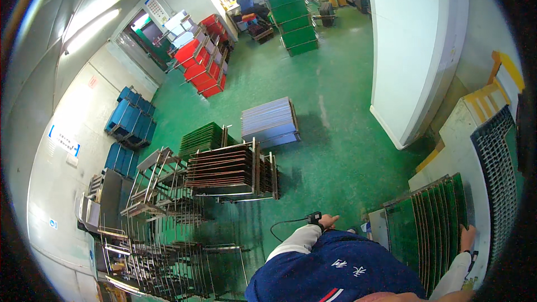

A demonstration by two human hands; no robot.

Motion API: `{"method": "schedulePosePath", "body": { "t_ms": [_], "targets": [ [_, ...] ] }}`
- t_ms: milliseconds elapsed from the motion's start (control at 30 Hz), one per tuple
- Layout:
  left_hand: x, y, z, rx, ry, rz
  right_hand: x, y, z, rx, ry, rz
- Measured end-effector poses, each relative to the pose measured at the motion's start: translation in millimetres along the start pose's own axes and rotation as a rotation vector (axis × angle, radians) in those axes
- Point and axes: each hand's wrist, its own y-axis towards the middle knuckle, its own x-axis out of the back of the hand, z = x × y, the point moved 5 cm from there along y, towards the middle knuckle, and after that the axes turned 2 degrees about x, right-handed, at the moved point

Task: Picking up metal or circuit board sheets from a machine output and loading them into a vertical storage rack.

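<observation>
My right hand [467,239] is closed at the edge of the outermost green panel [457,201] in a row of upright green panels at the lower right. The panels stand side by side with narrow gaps, and their edges look copper-brown. In front of my dark blue top, my left hand [329,221] is in the air with a finger stretched out, apart from the panels. It appears to hold nothing. A small black device with a cable sits at my left wrist. Part of my right forearm shows beside the panels.
Panel racks [224,170] and bare metal frames [162,246] stand on the left. Beyond them are a grey-blue stack [270,120], red crates [204,72], blue crates [131,117] and a green crate stack [288,17]. A metal mesh [497,173] lies at right. People work at far benches.
</observation>
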Motion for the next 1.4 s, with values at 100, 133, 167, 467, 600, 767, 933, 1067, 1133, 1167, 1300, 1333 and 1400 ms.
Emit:
{"method": "schedulePosePath", "body": {
  "t_ms": [100,133,167,467,600,767,933,1067,1133,1167,1300,1333,1400],
  "targets": [
    [-1.4,-0.9,-5.1,-0.045,0.071,0.079,-6.0,2.0,-23.8,0.028,-0.207,-0.140],
    [-2.1,-5.7,-8.0,-0.046,0.076,0.084,-9.2,2.6,-30.4,0.021,-0.208,-0.140],
    [-1.9,-16.6,-10.9,-0.025,0.033,0.071,-10.8,3.9,-30.8,-0.014,-0.206,-0.112],
    [-12.9,2.1,17.6,0.016,0.079,0.092,-20.1,11.6,-44.7,0.085,-0.104,-0.199],
    [-20.2,-5.2,20.6,0.125,-0.036,0.121,-21.4,10.9,-52.1,0.112,-0.136,-0.255],
    [-27.5,-16.0,21.4,-0.131,0.041,0.090,-8.5,3.8,-23.6,0.127,-0.115,-0.190],
    [-37.1,-15.2,32.3,-0.048,0.042,0.094,10.6,-14.6,12.8,0.065,-0.103,-0.124],
    [-46.4,-21.9,28.3,-0.099,-0.105,0.155,-11.0,1.0,-30.5,0.063,-0.136,-0.080],
    [-50.7,-22.4,33.3,-0.069,-0.026,0.095,-15.0,6.2,-38.3,0.085,-0.147,-0.066],
    [-51.3,-22.0,40.1,-0.035,0.001,0.089,-11.4,3.4,-25.5,0.073,-0.113,-0.007],
    [-52.4,-28.8,47.0,-0.018,-0.032,0.109,0.8,-11.4,11.6,-0.062,-0.008,0.156],
    [-52.8,-31.7,46.1,-0.021,-0.032,0.109,-1.2,-9.2,4.7,-0.063,-0.007,0.153],
    [-52.6,-38.5,48.1,-0.003,-0.007,0.087,-10.3,1.1,-10.5,-0.021,-0.035,0.128]
  ]
}}
